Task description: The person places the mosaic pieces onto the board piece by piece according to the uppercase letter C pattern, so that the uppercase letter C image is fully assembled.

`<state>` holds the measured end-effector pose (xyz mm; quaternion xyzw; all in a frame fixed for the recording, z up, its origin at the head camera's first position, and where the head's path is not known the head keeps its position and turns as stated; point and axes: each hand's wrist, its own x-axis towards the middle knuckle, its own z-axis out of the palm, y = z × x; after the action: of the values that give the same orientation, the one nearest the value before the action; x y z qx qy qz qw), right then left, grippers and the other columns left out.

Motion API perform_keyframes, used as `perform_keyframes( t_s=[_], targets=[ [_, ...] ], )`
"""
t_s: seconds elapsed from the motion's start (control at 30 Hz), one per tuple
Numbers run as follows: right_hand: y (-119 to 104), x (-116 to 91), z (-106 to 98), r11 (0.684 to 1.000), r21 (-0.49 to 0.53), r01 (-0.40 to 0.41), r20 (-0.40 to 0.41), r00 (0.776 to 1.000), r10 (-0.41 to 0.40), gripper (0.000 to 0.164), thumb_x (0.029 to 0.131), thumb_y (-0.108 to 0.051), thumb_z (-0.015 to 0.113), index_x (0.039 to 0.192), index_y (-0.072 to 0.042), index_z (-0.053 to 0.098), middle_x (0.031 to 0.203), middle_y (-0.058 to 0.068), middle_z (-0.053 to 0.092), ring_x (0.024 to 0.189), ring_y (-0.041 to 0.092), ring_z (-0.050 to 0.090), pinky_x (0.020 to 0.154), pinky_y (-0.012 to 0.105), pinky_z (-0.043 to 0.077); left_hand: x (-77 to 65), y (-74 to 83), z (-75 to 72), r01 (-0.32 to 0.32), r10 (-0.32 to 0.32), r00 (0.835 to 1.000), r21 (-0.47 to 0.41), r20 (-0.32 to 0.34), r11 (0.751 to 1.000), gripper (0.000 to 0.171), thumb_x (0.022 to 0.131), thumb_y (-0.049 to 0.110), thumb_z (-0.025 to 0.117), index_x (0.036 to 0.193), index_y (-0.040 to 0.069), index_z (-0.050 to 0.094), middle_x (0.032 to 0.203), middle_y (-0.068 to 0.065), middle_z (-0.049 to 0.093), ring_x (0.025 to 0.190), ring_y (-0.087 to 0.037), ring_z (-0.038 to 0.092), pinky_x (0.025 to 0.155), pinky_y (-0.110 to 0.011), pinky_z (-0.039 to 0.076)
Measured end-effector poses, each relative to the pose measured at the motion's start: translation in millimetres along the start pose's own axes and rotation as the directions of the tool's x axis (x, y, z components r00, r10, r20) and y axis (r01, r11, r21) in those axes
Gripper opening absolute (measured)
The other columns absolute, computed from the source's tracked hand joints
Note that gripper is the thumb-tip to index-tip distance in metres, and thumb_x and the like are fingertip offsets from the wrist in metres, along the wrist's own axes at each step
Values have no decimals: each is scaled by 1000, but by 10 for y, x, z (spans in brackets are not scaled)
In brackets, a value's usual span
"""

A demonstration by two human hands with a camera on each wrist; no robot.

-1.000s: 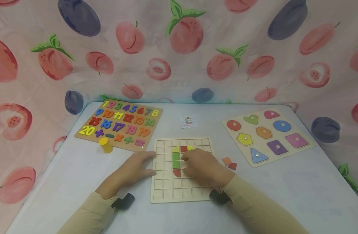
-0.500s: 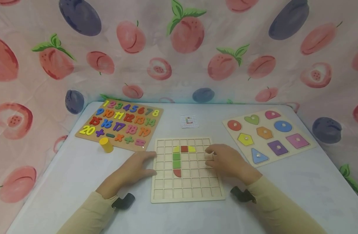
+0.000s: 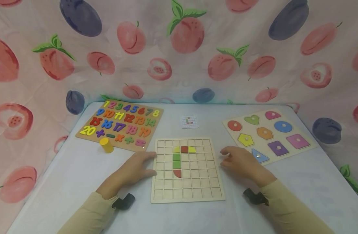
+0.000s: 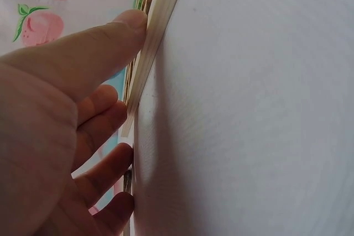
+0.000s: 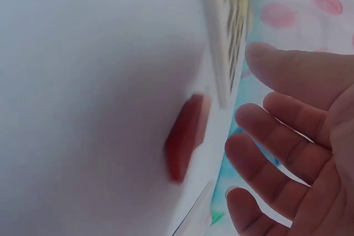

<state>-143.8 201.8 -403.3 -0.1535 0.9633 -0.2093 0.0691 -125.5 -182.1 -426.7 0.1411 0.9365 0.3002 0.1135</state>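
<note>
A wooden grid board (image 3: 186, 193) lies flat in front of me. Set in its cells, a row holds a red square (image 3: 184, 149) between two yellow rounded pieces (image 3: 192, 149). Below the left one come green squares (image 3: 177, 161), then a red quarter-round piece (image 3: 177, 173). My left hand (image 3: 135, 167) touches the board's left edge with thumb and fingers. Just right of the board hovers my right hand (image 3: 243, 164), fingers loosely bent, nothing between them. In the right wrist view a red piece (image 5: 185, 139) lies near the fingers, an orange one (image 5: 203, 120) against it; the head view hides both.
A small card (image 3: 189, 122) with a coloured figure lies behind the board. At back left is a number puzzle (image 3: 120, 125), a yellow cylinder (image 3: 106, 145) at its front edge. A knobbed shape puzzle (image 3: 268, 143) lies at right, partly behind my right hand.
My right hand has moved right, from over the grid to beside the board, and now covers the loose orange and red pieces. The left hand has stayed at the board's edge.
</note>
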Motion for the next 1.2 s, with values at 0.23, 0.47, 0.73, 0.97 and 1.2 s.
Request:
perform_keyframes(
  t_s=[0.23,0.47,0.73,0.97,1.2],
  targets=[
    [152,-59,-15,1000,14,-4,-9,1000,4,33,92,-21,72,119,-2,68,114,11,70,103,31,67,89,50,56,4,-12,10,6,-6,1000,2,1,1000,64,85,27,82,141,10,57,143,-8,55,136,-31,44,113,-51,34],
    [216,-104,-21,999,0,-51,12,999,51,39,91,-26,74,121,-2,67,114,14,70,103,33,66,88,52,55,1,-14,11,9,-9,1000,-5,4,1000,64,85,27,82,141,10,57,143,-8,55,137,-31,44,114,-51,34],
    [211,-80,-39,999,-6,-47,17,999,47,36,89,-19,75,120,-3,68,112,13,70,100,32,66,88,51,55,-1,-19,15,-2,2,1000,-6,-1,1000,63,85,25,82,141,10,57,143,-8,55,137,-32,44,114,-51,34],
    [228,-24,-24,999,-10,-41,20,999,41,34,91,-23,74,119,-4,69,109,9,71,99,30,66,88,50,55,-2,-12,20,7,-7,1000,-9,2,1000,63,85,25,82,141,10,57,144,-8,54,138,-32,43,114,-51,33],
    [215,23,-22,998,-12,-59,46,997,59,33,92,-27,74,116,-5,69,97,2,72,91,24,65,85,48,56,7,-19,20,1,-1,1000,-2,1,1000,63,85,26,82,141,10,57,144,-7,54,138,-31,43,114,-51,34]
  ],
)
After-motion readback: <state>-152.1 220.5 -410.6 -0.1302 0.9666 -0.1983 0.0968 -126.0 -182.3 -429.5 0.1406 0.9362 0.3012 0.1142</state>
